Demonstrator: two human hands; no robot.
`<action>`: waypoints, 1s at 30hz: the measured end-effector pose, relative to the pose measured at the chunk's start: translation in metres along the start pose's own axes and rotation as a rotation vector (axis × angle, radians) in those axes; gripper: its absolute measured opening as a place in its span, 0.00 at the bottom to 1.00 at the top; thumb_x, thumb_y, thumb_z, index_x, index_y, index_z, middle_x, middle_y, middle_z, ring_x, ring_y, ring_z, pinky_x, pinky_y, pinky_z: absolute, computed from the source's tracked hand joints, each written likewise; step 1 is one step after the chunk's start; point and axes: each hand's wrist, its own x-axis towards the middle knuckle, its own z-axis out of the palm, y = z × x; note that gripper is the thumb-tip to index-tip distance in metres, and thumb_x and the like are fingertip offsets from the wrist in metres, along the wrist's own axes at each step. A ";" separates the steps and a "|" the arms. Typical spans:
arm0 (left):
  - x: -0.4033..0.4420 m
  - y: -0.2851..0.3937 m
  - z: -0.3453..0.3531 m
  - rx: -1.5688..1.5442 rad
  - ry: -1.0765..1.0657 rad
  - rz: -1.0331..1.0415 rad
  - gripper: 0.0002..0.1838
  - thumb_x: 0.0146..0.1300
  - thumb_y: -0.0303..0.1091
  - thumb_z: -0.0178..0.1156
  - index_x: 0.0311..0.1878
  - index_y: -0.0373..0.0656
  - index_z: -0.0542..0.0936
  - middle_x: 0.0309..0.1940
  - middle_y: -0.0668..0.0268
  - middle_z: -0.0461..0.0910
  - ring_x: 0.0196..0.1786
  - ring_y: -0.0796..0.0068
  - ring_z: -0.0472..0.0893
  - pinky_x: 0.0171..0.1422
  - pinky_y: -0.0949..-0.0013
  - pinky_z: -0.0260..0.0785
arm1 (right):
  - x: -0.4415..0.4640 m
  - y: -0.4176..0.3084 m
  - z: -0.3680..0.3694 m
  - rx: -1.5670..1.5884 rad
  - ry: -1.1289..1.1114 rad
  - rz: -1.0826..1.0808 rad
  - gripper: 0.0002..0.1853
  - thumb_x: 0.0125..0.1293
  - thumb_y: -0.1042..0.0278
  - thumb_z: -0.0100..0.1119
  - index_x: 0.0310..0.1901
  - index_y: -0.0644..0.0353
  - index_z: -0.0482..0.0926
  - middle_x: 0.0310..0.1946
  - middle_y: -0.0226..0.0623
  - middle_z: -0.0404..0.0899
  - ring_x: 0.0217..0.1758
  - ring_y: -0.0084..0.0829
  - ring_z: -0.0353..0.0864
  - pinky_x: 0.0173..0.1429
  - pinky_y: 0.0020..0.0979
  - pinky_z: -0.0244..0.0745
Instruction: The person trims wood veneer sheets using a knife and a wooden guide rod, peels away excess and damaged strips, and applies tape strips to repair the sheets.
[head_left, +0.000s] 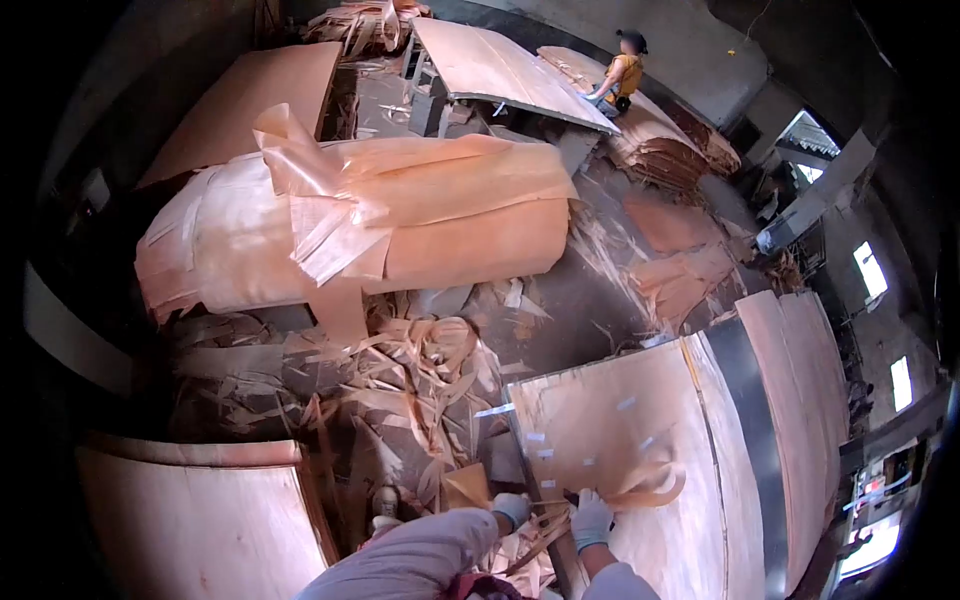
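Observation:
My left hand (512,510), in a pale glove, is closed at the near edge of a wood veneer sheet (570,420). A tan veneer piece (467,487) lies against its fingers and seems gripped there. My right hand (592,522), gloved too, rests over the sheet's corner, fingers wrapped round a small dark tool (571,496) whose kind is mostly hidden. Just beyond it a thin veneer strip (655,484) curls up from the surface. Several small white tape pieces (546,453) are stuck on the sheet.
Veneer scraps (430,385) litter the floor ahead. Beyond them is a large heap of draped veneer (470,235). Another veneer stack (200,510) stands at the left. A person (625,75) in a yellow top is at a far table (510,65).

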 end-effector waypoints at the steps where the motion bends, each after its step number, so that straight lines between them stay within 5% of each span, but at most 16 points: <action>1: 0.005 0.003 0.014 -0.038 -0.105 0.035 0.15 0.65 0.41 0.48 0.42 0.43 0.81 0.33 0.58 0.85 0.33 0.58 0.86 0.33 0.54 0.77 | 0.001 0.002 0.005 0.001 0.001 0.000 0.18 0.53 0.54 0.66 0.39 0.53 0.71 0.36 0.37 0.77 0.39 0.41 0.80 0.40 0.44 0.76; 7: -0.071 -0.041 0.094 -0.112 -0.253 0.086 0.13 0.64 0.41 0.50 0.39 0.46 0.81 0.29 0.61 0.82 0.29 0.60 0.82 0.31 0.52 0.72 | 0.002 0.010 0.022 -0.010 0.111 -0.018 0.18 0.50 0.52 0.68 0.36 0.50 0.72 0.32 0.34 0.77 0.35 0.38 0.81 0.35 0.42 0.76; 11: -0.096 -0.137 0.043 0.007 0.036 -0.213 0.12 0.62 0.40 0.51 0.37 0.46 0.82 0.27 0.63 0.80 0.27 0.61 0.79 0.29 0.53 0.69 | 0.004 0.009 0.015 0.072 0.051 0.000 0.17 0.52 0.53 0.65 0.37 0.51 0.72 0.32 0.36 0.78 0.34 0.41 0.81 0.37 0.45 0.76; 14: -0.101 -0.263 -0.052 0.594 0.764 -0.496 0.13 0.62 0.41 0.52 0.37 0.45 0.81 0.31 0.63 0.79 0.28 0.64 0.79 0.27 0.57 0.69 | 0.008 0.015 0.008 0.181 0.024 -0.026 0.14 0.57 0.56 0.63 0.37 0.53 0.73 0.33 0.41 0.79 0.35 0.48 0.80 0.37 0.48 0.74; 15: -0.113 -0.295 -0.113 0.317 0.743 -0.786 0.12 0.64 0.46 0.51 0.36 0.47 0.74 0.32 0.61 0.81 0.33 0.61 0.81 0.30 0.59 0.72 | 0.012 0.012 0.005 0.190 -0.047 0.031 0.14 0.56 0.55 0.63 0.38 0.53 0.73 0.35 0.43 0.80 0.38 0.48 0.81 0.39 0.49 0.75; 16: -0.136 -0.341 -0.150 0.322 1.003 -0.867 0.16 0.66 0.50 0.48 0.33 0.46 0.72 0.32 0.59 0.82 0.33 0.60 0.83 0.31 0.55 0.74 | 0.013 0.010 0.001 0.192 -0.125 0.081 0.15 0.56 0.55 0.64 0.39 0.54 0.73 0.37 0.46 0.81 0.41 0.49 0.82 0.42 0.50 0.76; 17: -0.171 -0.370 -0.208 0.124 0.884 -1.030 0.20 0.67 0.53 0.47 0.36 0.44 0.73 0.30 0.56 0.82 0.35 0.58 0.83 0.33 0.51 0.75 | 0.011 0.011 -0.007 0.254 -0.135 0.051 0.15 0.57 0.55 0.63 0.39 0.55 0.73 0.38 0.47 0.80 0.41 0.50 0.81 0.42 0.50 0.75; 20: -0.303 -0.527 -0.322 0.031 1.206 -1.175 0.29 0.69 0.58 0.40 0.37 0.39 0.76 0.34 0.47 0.82 0.37 0.46 0.82 0.40 0.47 0.73 | 0.019 0.010 -0.033 0.304 -0.237 -0.002 0.17 0.64 0.54 0.57 0.45 0.58 0.74 0.41 0.55 0.79 0.44 0.56 0.78 0.45 0.52 0.72; 22: -0.417 -0.496 -0.434 0.051 1.411 -1.369 0.33 0.71 0.57 0.35 0.36 0.36 0.78 0.35 0.44 0.81 0.42 0.42 0.80 0.45 0.46 0.71 | 0.027 0.015 -0.036 0.283 -0.201 -0.080 0.14 0.60 0.56 0.60 0.40 0.58 0.75 0.35 0.52 0.80 0.40 0.56 0.79 0.43 0.52 0.72; 24: -0.519 -0.515 -0.515 0.063 1.682 -1.351 0.35 0.71 0.59 0.34 0.44 0.34 0.78 0.39 0.41 0.80 0.44 0.40 0.79 0.49 0.47 0.71 | 0.038 0.019 -0.048 0.305 -0.105 -0.087 0.14 0.59 0.56 0.61 0.38 0.58 0.77 0.31 0.50 0.81 0.38 0.56 0.79 0.42 0.51 0.73; 26: -0.593 -0.491 -0.604 0.002 1.830 -1.322 0.33 0.72 0.57 0.35 0.53 0.35 0.76 0.46 0.41 0.78 0.50 0.40 0.77 0.54 0.48 0.69 | 0.082 0.045 -0.035 0.549 -0.119 0.101 0.15 0.63 0.60 0.57 0.45 0.63 0.76 0.42 0.53 0.80 0.49 0.51 0.79 0.52 0.46 0.71; 27: -0.604 -0.465 -0.643 0.249 1.940 -1.165 0.30 0.72 0.55 0.37 0.59 0.38 0.73 0.49 0.44 0.78 0.52 0.42 0.77 0.55 0.49 0.69 | 0.112 0.076 0.001 0.756 -0.036 0.144 0.17 0.66 0.61 0.55 0.50 0.66 0.75 0.48 0.55 0.79 0.54 0.49 0.77 0.57 0.44 0.70; 28: -0.624 -0.480 -0.679 0.605 1.990 -1.042 0.25 0.71 0.46 0.43 0.64 0.41 0.70 0.53 0.50 0.78 0.52 0.49 0.79 0.55 0.55 0.70 | 0.131 0.066 -0.035 0.666 0.085 0.133 0.20 0.68 0.58 0.53 0.53 0.65 0.74 0.49 0.59 0.77 0.53 0.53 0.76 0.55 0.46 0.71; 29: -0.611 -0.430 -0.715 0.322 2.065 -0.830 0.24 0.69 0.38 0.47 0.66 0.41 0.68 0.56 0.55 0.78 0.50 0.60 0.80 0.55 0.63 0.70 | 0.147 0.038 -0.101 0.576 0.205 0.126 0.22 0.69 0.56 0.50 0.56 0.64 0.72 0.49 0.63 0.75 0.52 0.57 0.76 0.54 0.48 0.71; 30: -0.588 -0.396 -0.748 0.330 2.126 -0.678 0.26 0.66 0.33 0.50 0.68 0.42 0.66 0.56 0.59 0.79 0.47 0.68 0.80 0.55 0.70 0.69 | 0.184 0.051 -0.103 0.749 0.268 0.074 0.27 0.73 0.57 0.46 0.63 0.74 0.64 0.60 0.63 0.69 0.62 0.54 0.70 0.62 0.43 0.66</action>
